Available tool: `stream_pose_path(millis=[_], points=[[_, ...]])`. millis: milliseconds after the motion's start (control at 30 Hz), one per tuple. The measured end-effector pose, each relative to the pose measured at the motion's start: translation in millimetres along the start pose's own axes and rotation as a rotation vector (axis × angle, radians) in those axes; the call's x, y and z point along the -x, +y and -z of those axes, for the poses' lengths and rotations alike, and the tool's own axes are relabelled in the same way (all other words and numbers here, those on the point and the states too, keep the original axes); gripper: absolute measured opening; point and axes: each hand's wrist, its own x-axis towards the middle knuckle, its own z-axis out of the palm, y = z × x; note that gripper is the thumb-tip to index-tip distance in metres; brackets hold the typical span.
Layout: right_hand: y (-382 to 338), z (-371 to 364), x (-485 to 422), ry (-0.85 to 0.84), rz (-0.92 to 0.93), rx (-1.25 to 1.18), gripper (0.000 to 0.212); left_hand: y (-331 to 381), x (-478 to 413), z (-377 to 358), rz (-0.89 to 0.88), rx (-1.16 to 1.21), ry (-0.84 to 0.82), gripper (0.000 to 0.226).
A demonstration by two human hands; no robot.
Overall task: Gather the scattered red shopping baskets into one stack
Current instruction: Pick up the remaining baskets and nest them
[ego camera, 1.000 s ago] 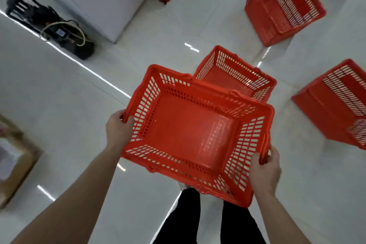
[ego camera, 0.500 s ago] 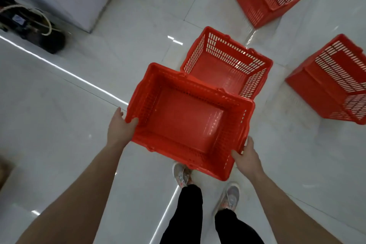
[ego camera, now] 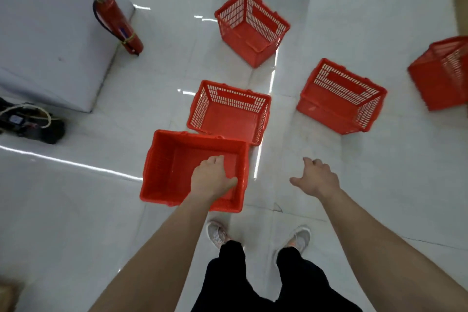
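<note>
Item: nearest basket (ego camera: 172, 167), upright on the floor (ego camera: 76, 210), just beside a second basket (ego camera: 228, 114). My left hand (ego camera: 211, 180) above it, right hand (ego camera: 316, 177) alongside: both empty (fingers slack).

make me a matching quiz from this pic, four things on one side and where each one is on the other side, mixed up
Things
1. fire extinguisher
2. left hand
3. right hand
4. shoes

Places
a. over bare floor, holding nothing
b. beside the white block
c. over the inside of the nearest basket
d. at the ends of the black trouser legs

Pairs: 1-b, 2-c, 3-a, 4-d
</note>
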Motion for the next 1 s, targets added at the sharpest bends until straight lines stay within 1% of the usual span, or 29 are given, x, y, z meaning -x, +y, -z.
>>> stream_pose_path(millis=[167,400,533,767,933,1000], points=[[123,57,51,0.052,-0.048,-0.023,0.080,142,34,38,-0.153,-0.102,0.023,0.072],[325,135,100,0.213,-0.165,-0.076,0.076,350,50,53,-0.301,-0.199,0.034,0.083],[424,166,121,0.281,-0.278,-0.187,0.076,457,57,61,-0.427,-0.223,0.048,0.075],[538,199,118,0.320,-0.403,-0.338,0.074,606,28,63,-0.574,-0.324,0.046,0.076],[602,229,81,0.311,-0.456,-0.383,0.075,688,-21,57,-0.613,-0.292,0.029,0.079],[628,250,57,0.306,-0.474,-0.391,0.076,723,-47,59,-0.621,-0.293,0.021,0.077]])
